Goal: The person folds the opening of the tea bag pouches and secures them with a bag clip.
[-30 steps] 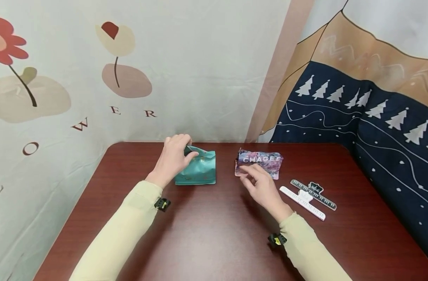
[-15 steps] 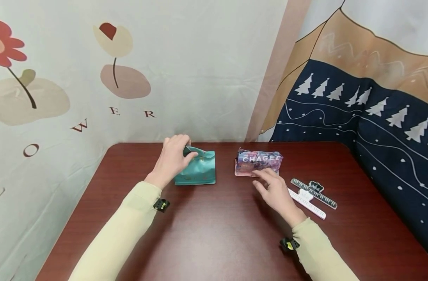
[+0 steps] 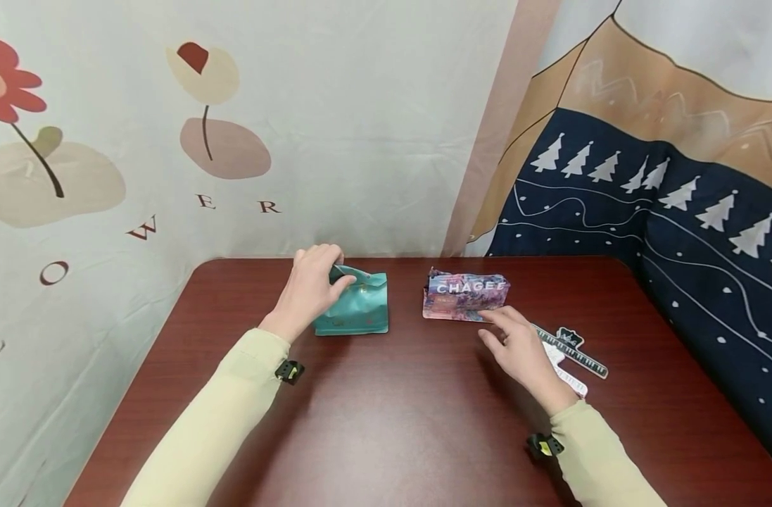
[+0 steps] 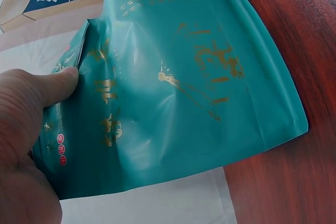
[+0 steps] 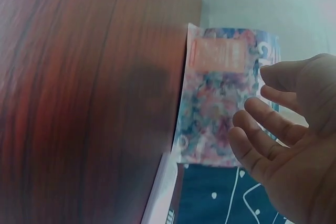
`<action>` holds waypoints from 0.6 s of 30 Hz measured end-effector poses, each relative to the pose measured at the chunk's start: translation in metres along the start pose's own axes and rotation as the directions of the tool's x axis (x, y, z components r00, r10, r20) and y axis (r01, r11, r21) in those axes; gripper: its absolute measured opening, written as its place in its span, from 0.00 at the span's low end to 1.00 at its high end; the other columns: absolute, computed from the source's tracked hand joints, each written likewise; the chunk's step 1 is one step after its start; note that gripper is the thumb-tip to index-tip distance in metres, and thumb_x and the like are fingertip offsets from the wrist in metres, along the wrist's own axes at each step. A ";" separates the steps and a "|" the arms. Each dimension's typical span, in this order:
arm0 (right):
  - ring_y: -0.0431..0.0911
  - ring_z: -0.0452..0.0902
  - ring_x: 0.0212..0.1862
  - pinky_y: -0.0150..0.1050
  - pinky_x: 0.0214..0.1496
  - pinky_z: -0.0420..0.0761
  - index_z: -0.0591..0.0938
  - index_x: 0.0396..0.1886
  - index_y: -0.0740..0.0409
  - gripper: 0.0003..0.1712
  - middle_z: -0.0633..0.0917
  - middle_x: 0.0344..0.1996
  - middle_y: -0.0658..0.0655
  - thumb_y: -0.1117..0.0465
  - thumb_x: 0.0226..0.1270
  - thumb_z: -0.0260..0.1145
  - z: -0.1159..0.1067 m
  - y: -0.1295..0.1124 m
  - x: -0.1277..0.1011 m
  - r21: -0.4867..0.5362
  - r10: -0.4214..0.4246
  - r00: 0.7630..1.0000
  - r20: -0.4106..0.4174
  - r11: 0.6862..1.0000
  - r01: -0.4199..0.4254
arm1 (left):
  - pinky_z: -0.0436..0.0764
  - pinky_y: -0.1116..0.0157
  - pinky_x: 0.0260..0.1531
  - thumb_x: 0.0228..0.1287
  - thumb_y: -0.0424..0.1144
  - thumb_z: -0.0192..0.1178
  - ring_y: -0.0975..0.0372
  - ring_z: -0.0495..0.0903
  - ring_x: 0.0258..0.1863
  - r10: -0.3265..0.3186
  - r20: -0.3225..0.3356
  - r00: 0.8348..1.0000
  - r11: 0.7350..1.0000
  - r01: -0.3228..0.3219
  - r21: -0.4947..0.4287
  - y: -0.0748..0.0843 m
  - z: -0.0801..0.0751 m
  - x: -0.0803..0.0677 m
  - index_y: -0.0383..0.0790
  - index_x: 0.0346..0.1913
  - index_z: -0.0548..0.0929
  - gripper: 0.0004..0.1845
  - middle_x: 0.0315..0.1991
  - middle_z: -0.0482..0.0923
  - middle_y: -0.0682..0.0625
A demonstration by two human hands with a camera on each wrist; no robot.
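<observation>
Centre of the head view, on the dark red table (image 3: 386,422), the left hand (image 3: 309,289) grips the top corner of the teal pouch (image 3: 359,306), thumb and fingers curled round its edge, pouch standing upright. Over to the right, the right hand (image 3: 519,348) hovers with fingers relaxed and spread, holding nothing, just below the pink-and-blue packet (image 3: 464,296) lying flat. Just right of that hand sit a white clip (image 3: 569,377) and a black clip (image 3: 578,352).
</observation>
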State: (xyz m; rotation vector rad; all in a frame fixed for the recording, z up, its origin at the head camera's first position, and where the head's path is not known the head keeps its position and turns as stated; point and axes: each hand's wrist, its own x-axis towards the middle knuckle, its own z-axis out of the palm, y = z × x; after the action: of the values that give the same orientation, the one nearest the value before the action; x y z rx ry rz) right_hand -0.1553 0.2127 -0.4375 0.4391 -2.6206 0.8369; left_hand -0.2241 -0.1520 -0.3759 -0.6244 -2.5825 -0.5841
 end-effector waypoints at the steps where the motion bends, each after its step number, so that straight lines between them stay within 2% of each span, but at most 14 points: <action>1: 0.52 0.81 0.36 0.49 0.40 0.83 0.86 0.56 0.64 0.20 0.85 0.46 0.61 0.69 0.64 0.74 -0.001 0.001 -0.001 -0.008 0.005 1.000 0.002 1.000 -0.004 | 0.60 0.56 0.40 0.63 0.41 0.75 0.54 0.71 0.34 0.002 0.001 1.000 1.000 -0.002 0.000 0.000 0.000 0.000 0.39 0.36 0.72 0.19 0.33 0.75 0.47; 8: 0.55 0.81 0.40 0.52 0.43 0.83 0.85 0.59 0.65 0.22 0.84 0.47 0.64 0.68 0.65 0.73 -0.005 0.011 -0.009 -0.038 0.036 0.998 0.060 0.999 -0.034 | 0.59 0.56 0.39 0.59 0.39 0.77 0.53 0.71 0.33 0.030 -0.029 0.999 1.000 -0.030 0.005 -0.001 -0.004 -0.001 0.39 0.35 0.71 0.21 0.31 0.75 0.48; 18: 0.61 0.80 0.50 0.61 0.53 0.80 0.85 0.56 0.66 0.19 0.84 0.48 0.66 0.67 0.66 0.72 -0.022 0.030 -0.018 -0.099 0.107 0.989 0.098 0.990 -0.097 | 0.58 0.57 0.39 0.61 0.40 0.76 0.53 0.71 0.34 0.036 -0.018 0.999 0.999 -0.036 0.007 0.000 0.000 0.000 0.39 0.35 0.71 0.20 0.32 0.74 0.47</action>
State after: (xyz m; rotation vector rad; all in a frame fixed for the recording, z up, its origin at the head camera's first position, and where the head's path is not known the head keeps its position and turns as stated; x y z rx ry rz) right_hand -0.1462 0.2526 -0.4435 0.3333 -2.7847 0.7359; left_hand -0.2242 -0.1523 -0.3754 -0.6594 -2.5499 -0.5672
